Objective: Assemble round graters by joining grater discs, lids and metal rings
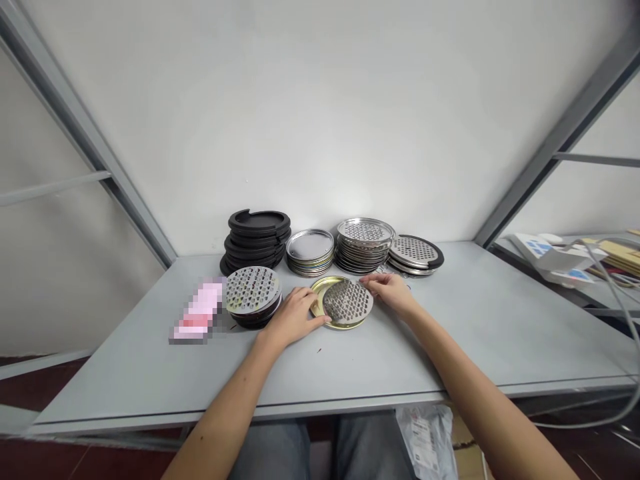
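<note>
A shallow gold-coloured round metal dish (317, 311) lies on the table in front of me. My left hand (296, 315) grips its left rim, with the thumb at the near edge and the fingers curled over the far side. A round perforated metal grater disc (356, 303) sits tilted over the dish, covering its right part. My right hand (393, 291) pinches the disc's upper right edge between thumb and fingers. Close by my left hand is a stack topped by another grater disc (253, 289), with darker discs underneath.
Along the wall stand stacked black rings (259, 240), shallow metal dishes (311, 245), grater discs (365, 232) and a black-rimmed grater (416, 252). A blurred pink item (201, 310) lies left on the grey table (150, 373). A plastic-wrapped package (425, 440) is below the front edge.
</note>
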`<state>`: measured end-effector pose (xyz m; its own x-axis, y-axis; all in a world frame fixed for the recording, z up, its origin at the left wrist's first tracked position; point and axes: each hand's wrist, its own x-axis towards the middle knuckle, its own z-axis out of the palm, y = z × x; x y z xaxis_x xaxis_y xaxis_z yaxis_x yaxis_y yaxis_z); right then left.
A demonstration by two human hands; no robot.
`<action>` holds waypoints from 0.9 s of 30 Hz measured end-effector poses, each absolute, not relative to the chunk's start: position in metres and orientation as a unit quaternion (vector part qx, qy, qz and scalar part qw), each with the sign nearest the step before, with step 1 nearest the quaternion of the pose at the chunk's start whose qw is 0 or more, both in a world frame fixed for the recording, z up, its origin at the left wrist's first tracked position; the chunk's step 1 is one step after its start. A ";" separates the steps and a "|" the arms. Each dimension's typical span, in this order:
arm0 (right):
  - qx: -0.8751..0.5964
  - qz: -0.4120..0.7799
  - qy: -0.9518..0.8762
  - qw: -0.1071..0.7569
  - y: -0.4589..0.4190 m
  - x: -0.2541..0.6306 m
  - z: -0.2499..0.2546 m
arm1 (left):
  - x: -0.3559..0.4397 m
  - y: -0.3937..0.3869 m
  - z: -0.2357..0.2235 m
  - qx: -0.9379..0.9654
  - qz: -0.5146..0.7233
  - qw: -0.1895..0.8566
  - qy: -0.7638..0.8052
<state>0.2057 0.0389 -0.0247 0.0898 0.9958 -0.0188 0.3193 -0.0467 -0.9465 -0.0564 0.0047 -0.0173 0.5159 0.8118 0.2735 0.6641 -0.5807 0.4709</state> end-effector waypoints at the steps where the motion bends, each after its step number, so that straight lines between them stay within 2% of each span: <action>1: -0.610 0.387 -0.553 0.415 0.039 0.205 -0.026 | -0.056 0.005 -0.017 0.856 0.237 0.157 0.432; 7: -0.620 0.328 -0.607 0.373 0.039 0.200 -0.032 | -0.056 0.004 -0.017 0.856 0.234 0.161 0.431; 15: -0.607 0.176 -0.705 0.322 0.032 0.194 -0.026 | -0.056 0.003 -0.016 0.855 0.232 0.160 0.436; 27: -0.561 0.107 -0.775 0.269 0.028 0.194 -0.026 | -0.057 0.004 -0.019 0.853 0.227 0.153 0.444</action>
<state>0.1935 0.0280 -0.0262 -0.2255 0.9277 0.2974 0.8129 0.3474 -0.4673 -0.0565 0.0037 -0.0187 0.5026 0.8269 0.2523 0.6881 -0.5593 0.4623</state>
